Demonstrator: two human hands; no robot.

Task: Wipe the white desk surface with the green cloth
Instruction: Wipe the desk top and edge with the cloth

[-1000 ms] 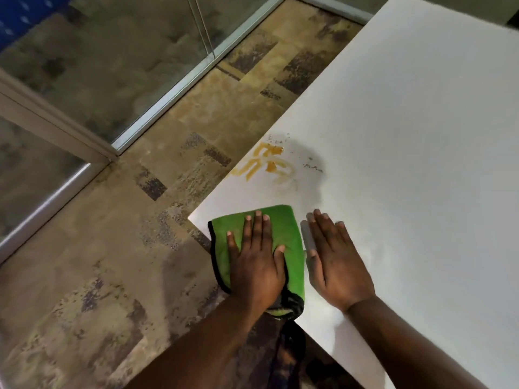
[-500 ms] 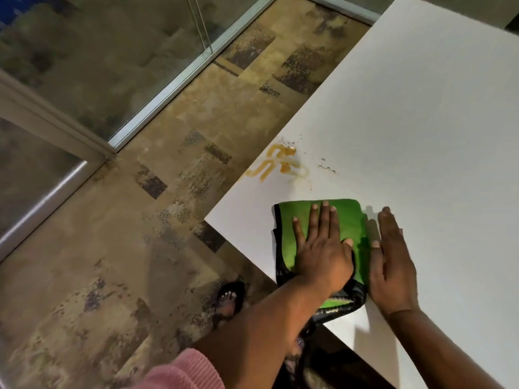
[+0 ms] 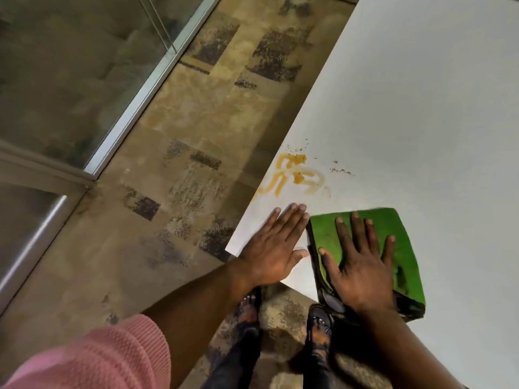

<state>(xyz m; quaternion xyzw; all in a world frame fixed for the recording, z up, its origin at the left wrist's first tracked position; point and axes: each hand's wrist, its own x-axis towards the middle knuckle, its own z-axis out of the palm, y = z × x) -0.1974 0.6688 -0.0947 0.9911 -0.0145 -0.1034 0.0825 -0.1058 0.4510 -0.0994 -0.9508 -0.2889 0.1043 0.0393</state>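
Observation:
The folded green cloth (image 3: 400, 230), edged in black, lies flat on the white desk (image 3: 421, 116) near its front left corner. My right hand (image 3: 361, 268) presses down on the cloth with fingers spread. My left hand (image 3: 273, 249) rests flat and bare on the desk just left of the cloth, at the corner, touching nothing else. An orange-brown smeared stain (image 3: 292, 175) sits on the desk just beyond my left fingertips, with dark specks (image 3: 341, 171) to its right.
The desk's left edge runs diagonally up to the top of the view. Patterned carpet floor (image 3: 196, 136) lies left of it, bounded by a glass partition with a metal frame (image 3: 140, 94). My sandalled feet (image 3: 248, 307) stand below the desk corner.
The cloth has slid right, away from the desk's left edge. My left hand has come off it onto the bare desk, and my right hand now presses it instead.

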